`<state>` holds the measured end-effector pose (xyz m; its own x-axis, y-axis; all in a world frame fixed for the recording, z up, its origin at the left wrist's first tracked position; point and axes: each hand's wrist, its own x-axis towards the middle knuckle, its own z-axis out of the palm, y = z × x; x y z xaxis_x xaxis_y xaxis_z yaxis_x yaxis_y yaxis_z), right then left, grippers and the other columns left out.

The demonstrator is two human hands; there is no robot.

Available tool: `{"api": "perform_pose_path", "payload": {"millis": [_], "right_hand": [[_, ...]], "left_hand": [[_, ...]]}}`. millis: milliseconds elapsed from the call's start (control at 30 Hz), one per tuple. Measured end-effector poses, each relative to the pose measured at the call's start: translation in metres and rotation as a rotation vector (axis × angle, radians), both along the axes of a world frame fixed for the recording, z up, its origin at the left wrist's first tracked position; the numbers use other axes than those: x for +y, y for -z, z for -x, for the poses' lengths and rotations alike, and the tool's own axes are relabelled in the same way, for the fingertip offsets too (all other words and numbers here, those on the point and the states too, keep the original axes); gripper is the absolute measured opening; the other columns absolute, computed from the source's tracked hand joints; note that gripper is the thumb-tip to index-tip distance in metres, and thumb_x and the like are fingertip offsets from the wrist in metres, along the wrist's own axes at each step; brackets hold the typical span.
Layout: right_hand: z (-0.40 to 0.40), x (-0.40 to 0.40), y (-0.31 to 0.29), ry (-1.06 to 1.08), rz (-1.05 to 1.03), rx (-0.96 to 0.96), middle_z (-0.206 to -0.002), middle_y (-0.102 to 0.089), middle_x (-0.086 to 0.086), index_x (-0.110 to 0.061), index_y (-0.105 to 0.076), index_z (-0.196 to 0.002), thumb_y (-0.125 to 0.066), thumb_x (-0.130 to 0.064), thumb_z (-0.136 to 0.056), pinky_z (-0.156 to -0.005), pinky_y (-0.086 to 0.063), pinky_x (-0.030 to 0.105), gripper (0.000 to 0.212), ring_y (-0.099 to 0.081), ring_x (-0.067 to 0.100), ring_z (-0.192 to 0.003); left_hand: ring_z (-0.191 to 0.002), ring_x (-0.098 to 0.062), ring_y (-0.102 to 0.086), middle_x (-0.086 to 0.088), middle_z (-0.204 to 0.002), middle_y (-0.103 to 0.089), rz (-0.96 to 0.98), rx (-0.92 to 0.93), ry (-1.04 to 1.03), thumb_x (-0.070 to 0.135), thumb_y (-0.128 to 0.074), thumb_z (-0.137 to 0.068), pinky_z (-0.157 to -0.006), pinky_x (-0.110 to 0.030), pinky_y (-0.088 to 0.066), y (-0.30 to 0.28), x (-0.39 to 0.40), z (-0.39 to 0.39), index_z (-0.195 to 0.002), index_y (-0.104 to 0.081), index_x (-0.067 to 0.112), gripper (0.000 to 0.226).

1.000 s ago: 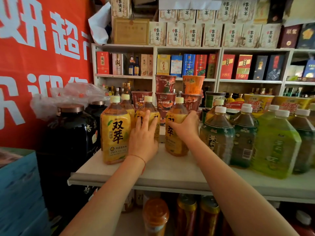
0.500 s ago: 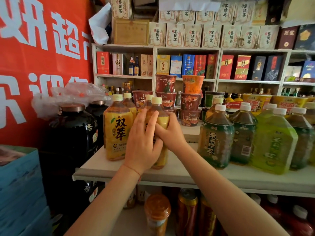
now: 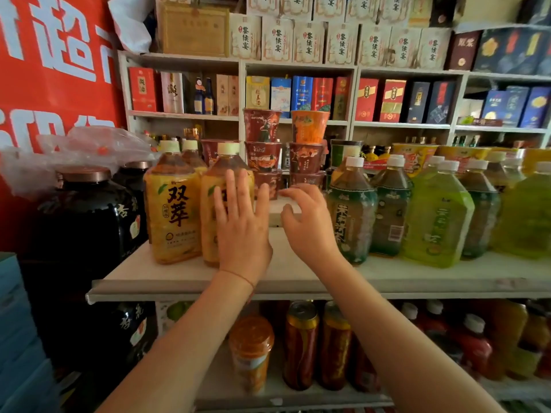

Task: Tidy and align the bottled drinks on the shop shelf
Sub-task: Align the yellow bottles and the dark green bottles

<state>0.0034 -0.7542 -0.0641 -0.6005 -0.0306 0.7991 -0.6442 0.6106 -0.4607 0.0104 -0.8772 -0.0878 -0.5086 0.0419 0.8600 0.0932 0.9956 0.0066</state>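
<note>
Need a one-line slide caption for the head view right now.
Left hand flat against a yellow tea bottle on the shop shelf; right hand hovers empty beside it.

the scene is evenly and moderately lit by soft, diffuse light; no single source is seen. colours are rendered warm. the brightest patch is found on the pale shelf board point(image 3: 298, 278) and the white uprights behind. the lower shelf point(image 3: 268, 394) is left in shade, and the dark jars point(image 3: 86, 216) at left lose detail, with only faint sheen on their shoulders. mild glare is noted on the plastic bag point(image 3: 89, 147). soft blur is present throughout, and label print is smeared, more so towards the right edge. wide-angle distortion is marked: shelf lines are bowed and the forearms stretched at the bottom corners.
</note>
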Motion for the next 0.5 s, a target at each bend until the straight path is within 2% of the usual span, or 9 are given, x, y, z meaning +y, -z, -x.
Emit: {"api": "perform_pose_path", "payload": {"millis": [100,167,200,267,333,400,500], "right_hand": [[-0.011,0.041,-0.006,0.203,0.074,0.158,-0.126,-0.053,0.006,-0.01,-0.061,-0.125,-0.052,-0.017,-0.091,-0.102,-0.043,0.038,0.036,-0.047,0.021,-0.12],[-0.015,0.063,-0.012,0.304,0.117,0.164,-0.129,-0.051,0.01,-0.01,-0.055,-0.129,-0.05,-0.02,-0.089,-0.101,-0.036,0.036,0.042,-0.044,0.025,-0.121],[-0.016,0.079,-0.016,0.35,0.136,0.112,-0.131,-0.049,0.011,-0.01,-0.052,-0.133,-0.051,-0.02,-0.091,-0.099,-0.035,0.035,0.043,-0.044,0.027,-0.122],[-0.013,0.103,-0.023,0.368,0.144,-0.116,-0.137,-0.046,0.012,-0.013,-0.045,-0.139,-0.049,-0.026,-0.099,-0.096,-0.039,0.038,0.042,-0.046,0.029,-0.123],[-0.011,0.125,-0.026,0.31,0.097,-0.352,-0.139,-0.047,0.01,-0.014,-0.046,-0.139,-0.041,-0.038,-0.104,-0.093,-0.042,0.038,0.043,-0.05,0.028,-0.123],[-0.009,0.136,-0.024,0.243,0.055,-0.411,-0.135,-0.052,0.01,-0.015,-0.052,-0.135,-0.037,-0.045,-0.104,-0.096,-0.042,0.039,0.046,-0.051,0.027,-0.122],[-0.006,0.143,-0.025,0.168,0.076,-0.45,-0.138,-0.052,0.008,-0.014,-0.049,-0.142,-0.041,-0.048,-0.102,-0.103,-0.042,0.038,0.052,-0.052,0.025,-0.126]], "left_hand": [[-0.151,-0.038,-0.024,-0.021,-0.157,-0.034,0.007,-0.045,0.191,0.006,-0.074,-0.078,-0.124,-0.051,-0.011,0.004,0.034,0.0,-0.145,-0.047,0.016,0.073],[-0.147,-0.031,-0.031,-0.013,-0.156,-0.036,-0.13,-0.136,0.348,0.016,-0.073,-0.084,-0.124,-0.044,-0.021,0.001,0.053,0.001,-0.148,-0.041,0.017,0.071],[-0.145,-0.026,-0.032,-0.01,-0.155,-0.036,-0.223,-0.18,0.446,0.023,-0.072,-0.087,-0.122,-0.04,-0.027,-0.004,0.069,0.003,-0.151,-0.036,0.017,0.073],[-0.14,-0.019,-0.035,-0.005,-0.152,-0.035,-0.36,-0.232,0.586,0.035,-0.075,-0.086,-0.114,-0.034,-0.034,-0.014,0.094,0.005,-0.153,-0.027,0.017,0.084],[-0.14,-0.019,-0.033,-0.006,-0.154,-0.029,-0.374,-0.263,0.613,0.045,-0.079,-0.081,-0.112,-0.036,-0.037,-0.019,0.122,0.009,-0.156,-0.016,0.021,0.101],[-0.141,-0.024,-0.033,-0.01,-0.156,-0.025,-0.368,-0.271,0.545,0.049,-0.081,-0.076,-0.113,-0.04,-0.039,-0.019,0.141,0.014,-0.158,-0.007,0.023,0.113],[-0.138,-0.03,-0.04,-0.015,-0.154,-0.027,-0.46,-0.319,0.464,0.051,-0.083,-0.073,-0.107,-0.043,-0.045,-0.018,0.152,0.023,-0.158,0.001,0.026,0.122]]}}
